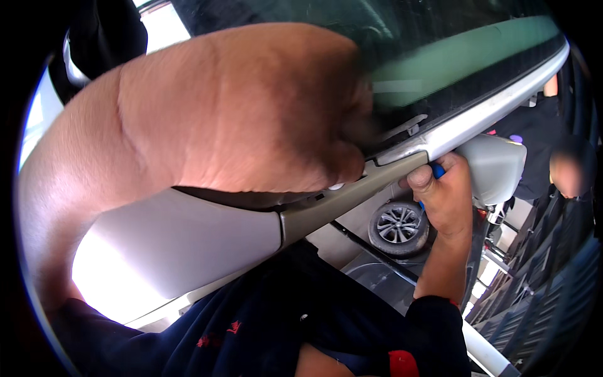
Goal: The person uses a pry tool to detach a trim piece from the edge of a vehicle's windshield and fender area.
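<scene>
My left hand (295, 113) looms close to the view and is curled into a fist over the lower edge of a car's dark window glass (465, 63). Its fingertips are turned away, so what it grips, if anything, is hidden. A small white bit (336, 186) shows under the fist. Farther right, my right hand (449, 191) has its thumb and fingers closed round a blue object (438, 169), mostly covered by the hand. That hand is against the end of a beige trim strip (352, 188), where it meets a silver strip (477, 122) along the glass.
A pale body panel (182, 239) lies below my left forearm. Beyond my right hand is a light grey side mirror (496, 169). A wheel (399, 227) with a spoked rim shows below. At the far right is another person in dark clothes (534, 141), beside dark ribbed panels (546, 270).
</scene>
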The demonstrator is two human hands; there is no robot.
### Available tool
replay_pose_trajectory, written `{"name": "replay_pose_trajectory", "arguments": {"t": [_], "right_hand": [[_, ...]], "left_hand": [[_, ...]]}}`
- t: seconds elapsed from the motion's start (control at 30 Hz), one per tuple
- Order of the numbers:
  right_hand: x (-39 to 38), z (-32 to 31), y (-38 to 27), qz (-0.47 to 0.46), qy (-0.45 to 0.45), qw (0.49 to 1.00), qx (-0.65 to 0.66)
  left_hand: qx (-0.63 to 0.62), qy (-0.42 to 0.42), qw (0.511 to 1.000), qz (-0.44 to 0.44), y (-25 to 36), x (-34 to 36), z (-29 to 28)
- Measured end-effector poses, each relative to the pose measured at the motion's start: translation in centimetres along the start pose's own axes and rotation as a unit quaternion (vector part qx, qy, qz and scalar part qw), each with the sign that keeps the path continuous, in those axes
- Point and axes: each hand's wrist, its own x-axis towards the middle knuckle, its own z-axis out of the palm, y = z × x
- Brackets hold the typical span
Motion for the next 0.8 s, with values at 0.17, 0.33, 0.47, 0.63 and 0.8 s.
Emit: {"name": "replay_pose_trajectory", "arguments": {"t": [0.17, 0.33, 0.47, 0.63, 0.8], "right_hand": [[0.1, -0.8, 0.8, 0.004, 0.012, 0.999, -0.052], [0.2, -0.3, 1.0, -0.007, 0.026, 0.998, -0.059], [0.2, -0.7, 1.4, -0.005, 0.021, 0.996, -0.083], [0.2, -0.9, 1.5, -0.01, 0.023, 0.995, -0.095], [0.1, -0.5, 1.6, -0.011, 0.04, 0.995, -0.085]], "left_hand": [[-0.008, 0.035, 0.999, 0.037, 1.6, -0.3, 0.4], [-0.047, -0.018, 0.992, 0.114, -1.7, 0.3, -1.5], [0.106, -0.078, 0.99, 0.044, 1.9, -1.1, -1.4], [0.074, -0.119, 0.987, -0.082, 3.6, 0.0, -1.2], [0.057, -0.113, 0.984, -0.129, 4.1, 0.1, -0.6]]}}
